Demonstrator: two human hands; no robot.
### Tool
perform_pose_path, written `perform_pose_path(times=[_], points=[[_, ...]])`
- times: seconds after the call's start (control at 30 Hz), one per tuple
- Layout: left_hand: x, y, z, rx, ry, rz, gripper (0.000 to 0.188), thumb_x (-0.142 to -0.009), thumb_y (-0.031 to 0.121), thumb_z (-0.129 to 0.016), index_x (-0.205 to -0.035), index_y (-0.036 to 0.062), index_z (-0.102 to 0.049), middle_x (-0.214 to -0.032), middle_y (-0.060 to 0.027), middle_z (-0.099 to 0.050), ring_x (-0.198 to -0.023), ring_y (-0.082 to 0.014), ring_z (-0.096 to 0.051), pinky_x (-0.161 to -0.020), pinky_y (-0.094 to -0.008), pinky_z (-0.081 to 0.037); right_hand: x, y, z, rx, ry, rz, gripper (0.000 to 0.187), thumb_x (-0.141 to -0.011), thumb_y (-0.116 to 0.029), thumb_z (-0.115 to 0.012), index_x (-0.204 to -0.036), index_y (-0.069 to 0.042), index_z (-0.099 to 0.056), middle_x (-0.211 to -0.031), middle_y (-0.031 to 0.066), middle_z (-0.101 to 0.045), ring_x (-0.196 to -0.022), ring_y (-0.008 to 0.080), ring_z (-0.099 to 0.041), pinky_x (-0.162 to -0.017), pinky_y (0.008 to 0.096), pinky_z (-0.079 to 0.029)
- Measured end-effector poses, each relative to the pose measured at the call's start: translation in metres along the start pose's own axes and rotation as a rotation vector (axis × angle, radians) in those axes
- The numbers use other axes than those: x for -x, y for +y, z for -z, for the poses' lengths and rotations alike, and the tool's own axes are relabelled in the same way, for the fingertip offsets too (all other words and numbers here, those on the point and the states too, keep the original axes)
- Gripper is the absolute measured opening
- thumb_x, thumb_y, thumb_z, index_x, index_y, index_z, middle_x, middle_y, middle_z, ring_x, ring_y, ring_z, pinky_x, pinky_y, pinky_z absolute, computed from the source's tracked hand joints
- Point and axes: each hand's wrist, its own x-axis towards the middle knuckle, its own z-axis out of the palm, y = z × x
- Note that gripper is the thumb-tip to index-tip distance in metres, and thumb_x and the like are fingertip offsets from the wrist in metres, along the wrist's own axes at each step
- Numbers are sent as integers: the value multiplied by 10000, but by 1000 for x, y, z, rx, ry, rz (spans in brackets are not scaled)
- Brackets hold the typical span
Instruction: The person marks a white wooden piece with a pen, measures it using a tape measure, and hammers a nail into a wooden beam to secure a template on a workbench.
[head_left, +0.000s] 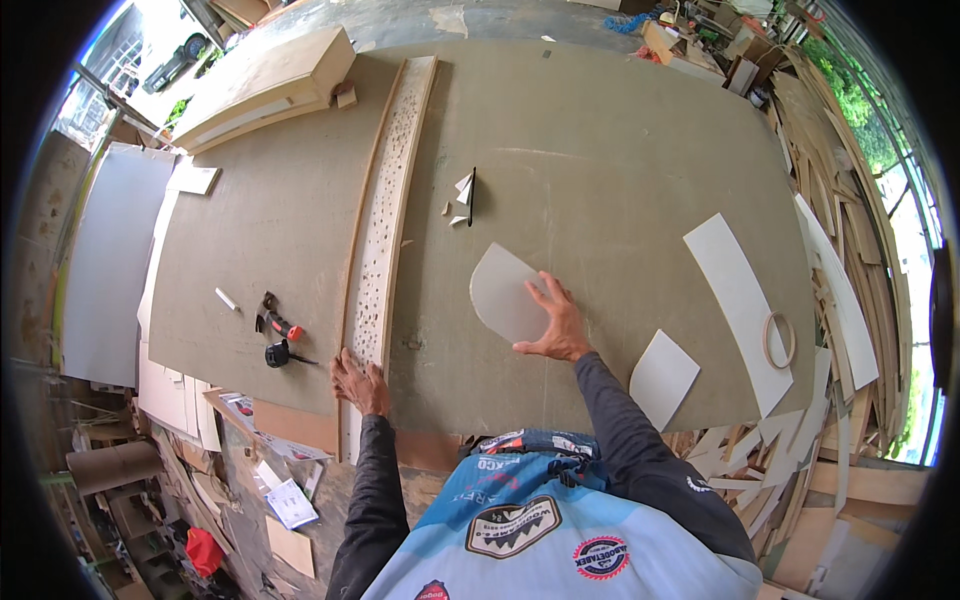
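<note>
My right hand [560,325] spans the right side of a thin whitish sheet piece [498,290] with a rounded left end. Its thumb is at the lower edge and its fingers are at the upper one. My left hand [361,386] grips across the near end of a long, narrow wooden board [385,190], its pale face dotted with dark holes. Left of that hand lie a black tape measure or similar small tool [278,354], a hammer [275,318] with a red and black handle, and a short white stick [227,299].
A large grey-brown tabletop [600,130] carries everything. A long wooden box [265,90] stands far left. To the right are a curved white strip [735,300], a ring [779,340] and another white piece [665,378]. White scraps [463,190] lie mid-table; stacked timber [850,220] lines the right.
</note>
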Motion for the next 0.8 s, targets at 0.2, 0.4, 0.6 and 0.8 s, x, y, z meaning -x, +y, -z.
perform_pose_path(times=[0.2, 0.4, 0.6, 0.8], points=[[4, 2, 4, 83, 66, 18, 667, -821, 166, -695, -1447, 101, -472, -1517, -197, -384, -1423, -372, -317, -1152, -536, -178, 28, -37, 41, -54, 95, -9, 1069, -489, -551, -892, -1367, -37, -565, -1456, 250, -398, -1315, 450, -441, -1073, 529, -414], [3, 5, 3, 80, 88, -17, 600, -843, 157, -673, -1415, 89, -505, -1498, -184, -408, -1420, -369, -319, -1156, -543, -171, 42, -51, 43, -119, 193, -54, 1026, -495, -535, -876, -1335, -24, -580, -1431, 276, -402, -1296, 457, -442, -1047, 545, -412], [13, 26, 11, 527, 23, -186, 530, -907, 160, -620, -1416, 62, -509, -1385, -166, -528, -1301, -303, -486, -1103, -470, -340, 45, -90, 59, 159, 253, -125, 978, -506, -494, -857, -1323, -25, -591, -1433, 280, -399, -1300, 440, -411, -1032, 559, -363], [65, 176, 81, 1271, -579, -158, 580, -979, 176, -536, -1510, -5, -391, -1483, -160, -474, -1363, -270, -460, -1147, -393, -322, 59, -135, 78, 164, 189, -80, 933, -514, -469, -847, -1304, -34, -610, -1442, 285, -393, -1289, 455, -421, -1033, 553, -369]])
